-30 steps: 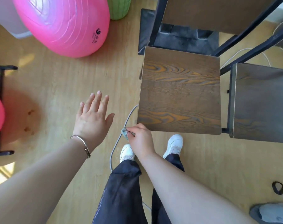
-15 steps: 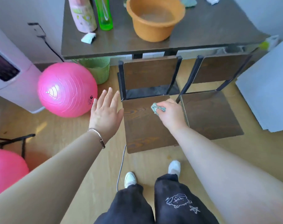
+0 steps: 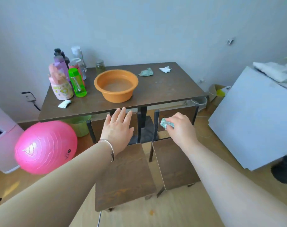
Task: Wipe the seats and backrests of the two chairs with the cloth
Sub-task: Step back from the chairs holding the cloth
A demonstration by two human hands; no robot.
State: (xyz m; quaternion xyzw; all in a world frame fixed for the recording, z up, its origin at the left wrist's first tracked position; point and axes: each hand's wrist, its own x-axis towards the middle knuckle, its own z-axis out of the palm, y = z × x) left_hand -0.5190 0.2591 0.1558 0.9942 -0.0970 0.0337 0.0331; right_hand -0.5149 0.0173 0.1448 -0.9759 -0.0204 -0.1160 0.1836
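Two dark wooden chairs stand side by side, backrests tucked under the table. The left chair's seat point(image 3: 123, 176) lies below my left forearm; the right chair's seat point(image 3: 174, 163) is beside it. My right hand point(image 3: 180, 128) pinches a crumpled green cloth point(image 3: 166, 123) in front of the right chair's backrest point(image 3: 175, 113). My left hand point(image 3: 118, 126) hovers with fingers spread and straight over the left chair's backrest point(image 3: 97, 126), holding nothing.
A dark table point(image 3: 164, 90) carries an orange basin point(image 3: 116, 85), several bottles point(image 3: 77, 82), a second green cloth point(image 3: 146, 72) and a white tissue point(image 3: 165, 69). A pink ball point(image 3: 46, 147) and green bin point(image 3: 79, 124) sit left; a grey-white panel point(image 3: 254, 118) stands right.
The view has tilted up from the floor to the table and wall. My right hand carried the cloth from the left seat across to the right chair's backrest; my left hand moved right over the left backrest.
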